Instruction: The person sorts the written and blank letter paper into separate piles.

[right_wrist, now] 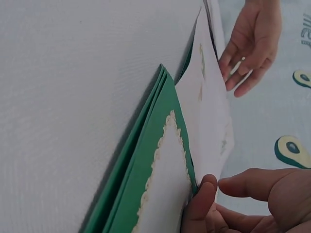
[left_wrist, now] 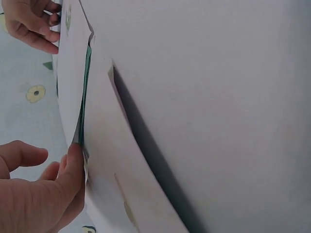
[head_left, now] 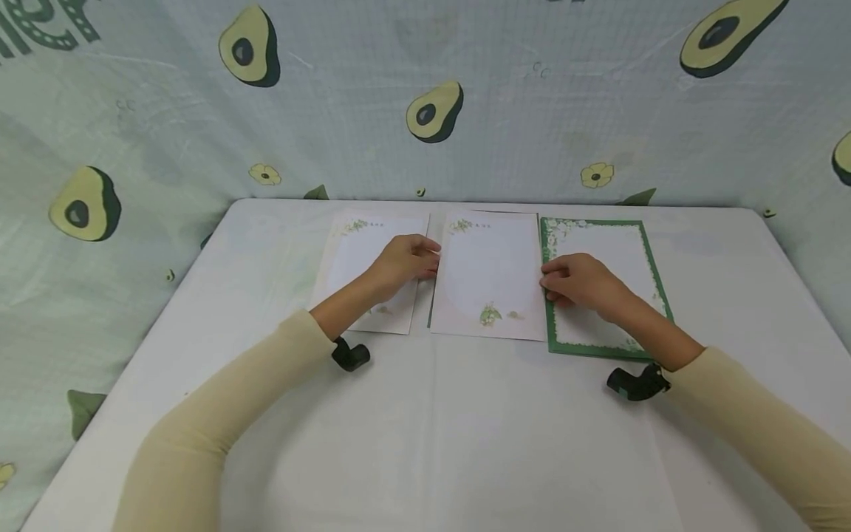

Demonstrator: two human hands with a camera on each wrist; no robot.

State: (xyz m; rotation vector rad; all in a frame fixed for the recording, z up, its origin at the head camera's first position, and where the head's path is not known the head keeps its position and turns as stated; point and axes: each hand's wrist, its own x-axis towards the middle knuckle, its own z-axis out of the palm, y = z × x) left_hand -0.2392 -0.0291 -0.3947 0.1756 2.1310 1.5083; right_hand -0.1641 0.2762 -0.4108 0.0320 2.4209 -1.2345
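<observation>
A pale sheet of decorated paper [head_left: 488, 273] with small leafy prints lies in the middle, over another sheet with a green edge. My left hand [head_left: 407, 260] is at its left edge; in the left wrist view, the fingertips of that hand [left_wrist: 53, 189] touch the edge while the thumb stands apart. On the opposite side, my right hand [head_left: 578, 282] pinches the right edge between thumb and forefinger, over the green-bordered paper [head_left: 608, 255]. Seen from the right wrist, the right hand's thumb and forefinger tips [right_wrist: 218, 184] nearly meet there. Left of the middle lies a similar pale sheet [head_left: 359, 240].
All papers lie near the back of a white-covered table [head_left: 465, 428]. Behind it hangs an avocado-print cloth [head_left: 346, 133]. The green-bordered paper shows several layers at its corner in the right wrist view. A black camera is worn on each wrist.
</observation>
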